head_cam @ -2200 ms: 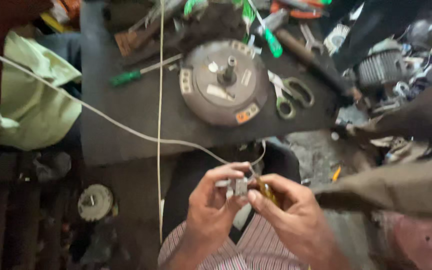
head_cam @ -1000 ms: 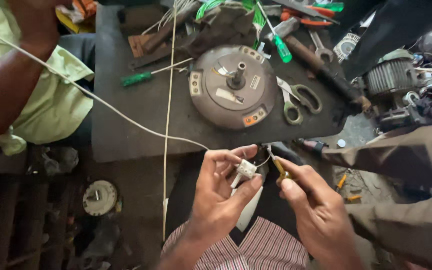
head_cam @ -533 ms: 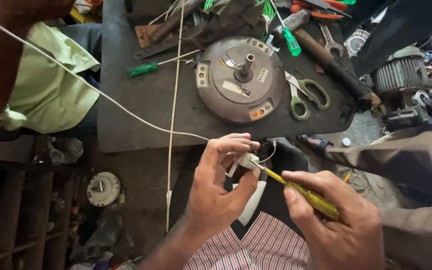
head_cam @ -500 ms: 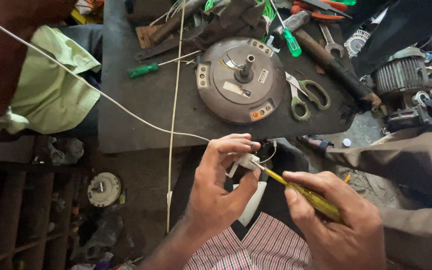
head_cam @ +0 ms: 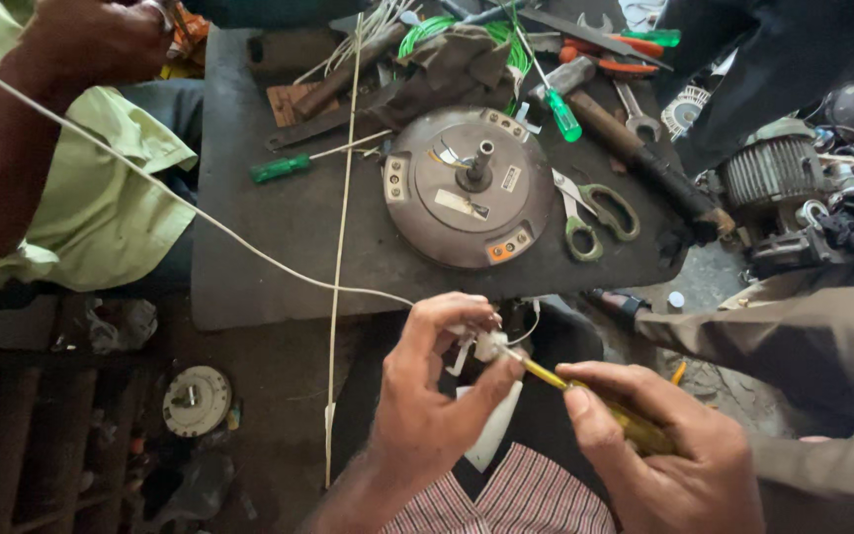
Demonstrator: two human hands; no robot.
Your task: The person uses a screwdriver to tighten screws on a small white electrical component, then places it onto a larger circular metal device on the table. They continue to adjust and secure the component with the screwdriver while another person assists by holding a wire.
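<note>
Between the hands, the left hand pinched a small white connector; the right hand gripped a yellow screwdriver, its tip seated, work unfinished.

Labels only are being shown, all on the round grey motor cover lying on the desk: a white rectangular sticker mid-face, a smaller white one beside the shaft, an orange tag at the lower rim.

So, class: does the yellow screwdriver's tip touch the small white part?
Touching: the head view shows the screwdriver tip meeting the white part pinched by the left hand.
</note>
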